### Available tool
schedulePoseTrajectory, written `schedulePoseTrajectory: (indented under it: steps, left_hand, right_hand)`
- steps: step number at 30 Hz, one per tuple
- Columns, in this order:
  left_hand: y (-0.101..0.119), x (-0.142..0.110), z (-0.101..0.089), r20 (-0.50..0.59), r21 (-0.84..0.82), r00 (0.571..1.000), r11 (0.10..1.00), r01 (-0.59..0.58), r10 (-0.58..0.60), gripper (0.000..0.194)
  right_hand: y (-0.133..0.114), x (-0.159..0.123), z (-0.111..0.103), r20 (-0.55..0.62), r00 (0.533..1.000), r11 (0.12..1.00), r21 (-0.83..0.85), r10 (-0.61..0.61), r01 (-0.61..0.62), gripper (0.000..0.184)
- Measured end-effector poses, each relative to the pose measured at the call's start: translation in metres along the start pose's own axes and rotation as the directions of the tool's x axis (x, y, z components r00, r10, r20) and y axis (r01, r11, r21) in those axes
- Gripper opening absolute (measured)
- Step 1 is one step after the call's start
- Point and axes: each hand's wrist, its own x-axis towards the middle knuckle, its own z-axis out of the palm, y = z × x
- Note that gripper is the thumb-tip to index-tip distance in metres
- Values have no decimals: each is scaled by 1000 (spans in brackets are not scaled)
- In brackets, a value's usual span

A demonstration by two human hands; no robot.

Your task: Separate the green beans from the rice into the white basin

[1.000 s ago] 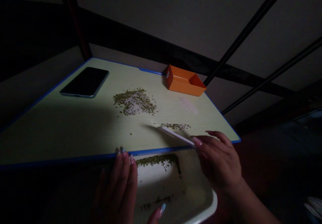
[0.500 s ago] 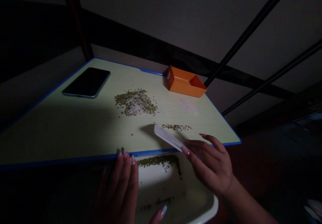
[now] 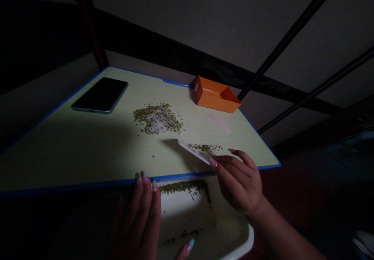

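Observation:
My right hand pinches a thin white card, its edge resting on the pale table just left of a small row of green beans. My left hand grips the rim of a white tray held under the table's blue front edge. Green beans lie along the tray's far side. A larger pile of green beans mixed with white grains sits mid-table. A small patch of white grains lies further right.
A dark phone lies at the table's far left. An orange box stands at the far right corner. Dark rails and a wall rise behind the table. The surroundings are dim.
My right hand has moved left and slightly away from me, carrying the white card to the left end of the small bean row. My left hand and the tray stay put.

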Motion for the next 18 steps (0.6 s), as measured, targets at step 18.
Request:
schedulePoseTrajectory:
  steps: [18]
  left_hand:
    - [0, -4, 1, -5, 18, 1000, 1000, 20, -20, 96]
  right_hand:
    - [2, 15, 10, 7, 1000, 999, -45, -3, 3, 51]
